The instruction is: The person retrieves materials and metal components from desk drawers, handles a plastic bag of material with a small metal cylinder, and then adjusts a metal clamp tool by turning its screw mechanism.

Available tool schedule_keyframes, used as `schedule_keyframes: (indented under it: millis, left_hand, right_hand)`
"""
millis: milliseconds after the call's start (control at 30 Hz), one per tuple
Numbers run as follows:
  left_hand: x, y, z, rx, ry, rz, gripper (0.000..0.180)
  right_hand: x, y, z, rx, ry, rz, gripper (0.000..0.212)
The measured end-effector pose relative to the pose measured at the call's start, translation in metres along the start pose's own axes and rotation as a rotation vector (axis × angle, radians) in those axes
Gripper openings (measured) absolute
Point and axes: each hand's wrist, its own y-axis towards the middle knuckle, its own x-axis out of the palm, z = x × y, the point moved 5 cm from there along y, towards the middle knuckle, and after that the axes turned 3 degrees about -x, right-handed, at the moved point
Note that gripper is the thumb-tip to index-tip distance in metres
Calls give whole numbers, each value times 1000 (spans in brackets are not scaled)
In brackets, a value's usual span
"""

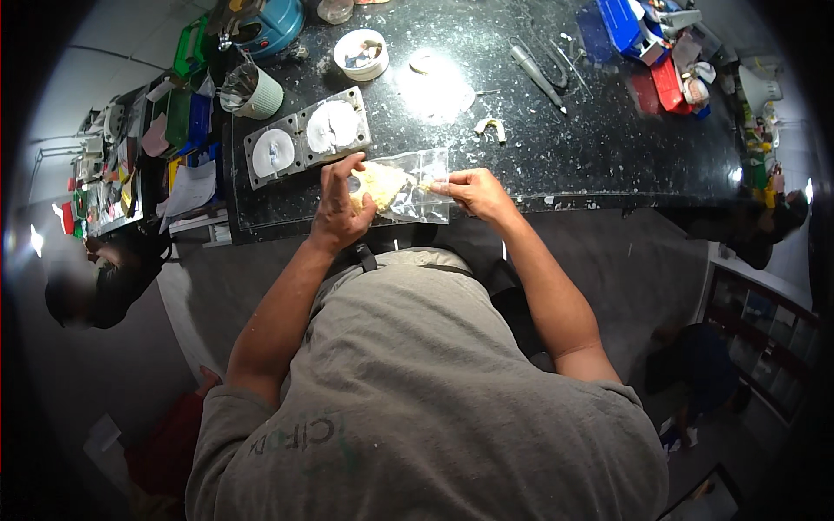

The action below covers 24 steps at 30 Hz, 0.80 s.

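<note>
A clear plastic bag [432, 208] lies flat near the front edge of the black bench, with a pale yellow, crumbly-looking mass [380, 182] in its left part. My left hand [341, 207] rests at the left side of that mass, thumb and forefinger apart, the thumb touching it. At the bag's right part, my right hand [474, 193] pinches with thumb and fingers; any small piece between the fingertips is too small to make out. Just beyond my left hand sits a two-part grey metal mould [301, 139], each half filled with white plaster.
A small yellowish horseshoe-shaped piece [492, 130] and a corded pen-shaped handpiece [539, 78] lie farther back. At back left stand a white tub [360, 55], a pale green cup [264, 99] and a blue machine [274, 30]. Blue [618, 24] and red bins [667, 85] are at back right.
</note>
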Motion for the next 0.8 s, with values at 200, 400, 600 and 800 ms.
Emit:
schedule_keyframes:
  millis: [200,400,600,800]
  left_hand:
    - [25,35,53,85,22,-288,112]
    - [42,51,55,34,182,-440,131]
    - [41,50,51,48,116,-441,132]
    - [43,52,53,67,121,-481,125]
  right_hand:
    - [8,6,0,-27,-47,8,30]
    - [8,3,-8,-138,-227,115,32]
    - [14,-4,-9,-17,22,-81,33]
    - [12,3,-5,-42,-92,-31,33]
